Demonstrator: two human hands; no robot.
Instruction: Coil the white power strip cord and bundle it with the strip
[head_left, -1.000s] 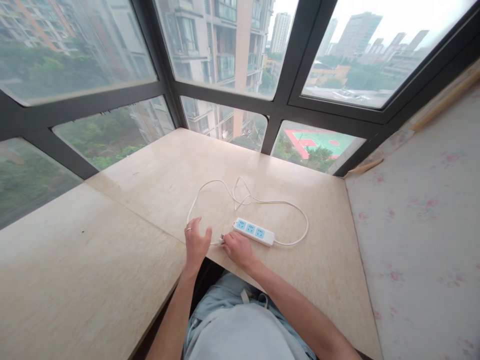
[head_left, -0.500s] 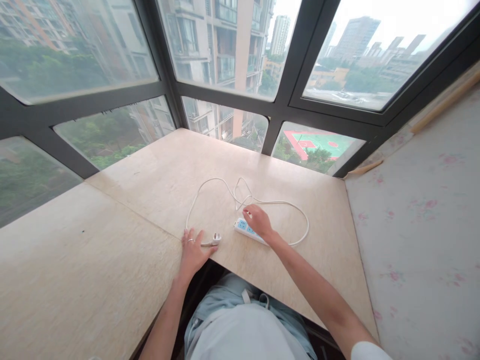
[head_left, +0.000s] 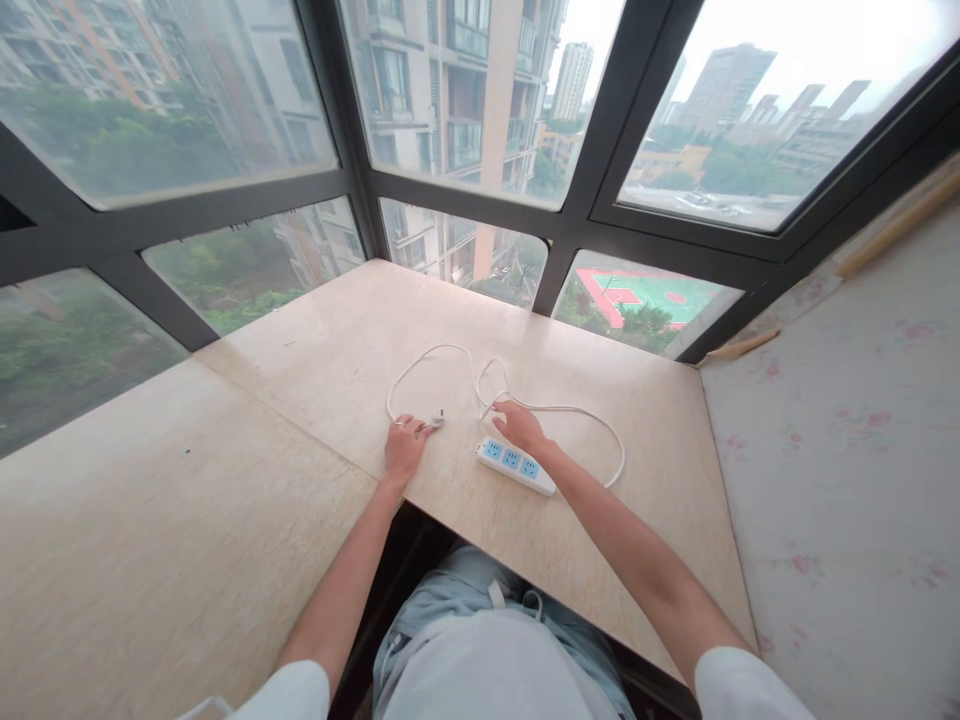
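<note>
A white power strip (head_left: 517, 465) with blue sockets lies on the pale wooden desk (head_left: 315, 380). Its white cord (head_left: 585, 412) loops away behind it and ends in a plug (head_left: 437, 419). My left hand (head_left: 405, 447), a ring on one finger, is closed on the cord just behind the plug. My right hand (head_left: 520, 426) rests beyond the strip with its fingertips pinching the tangled part of the cord. The strip itself lies untouched between my forearms.
Dark-framed windows (head_left: 570, 215) wrap the far side of the desk, showing buildings and a sports court below. A floral-patterned padded surface (head_left: 847, 450) borders the desk on the right. A second desk panel (head_left: 150, 540) extends to the left.
My left hand has slid forward with the plug end of the cord. My right hand has left the plug, passed over the strip and reached the tangled cord behind it.
</note>
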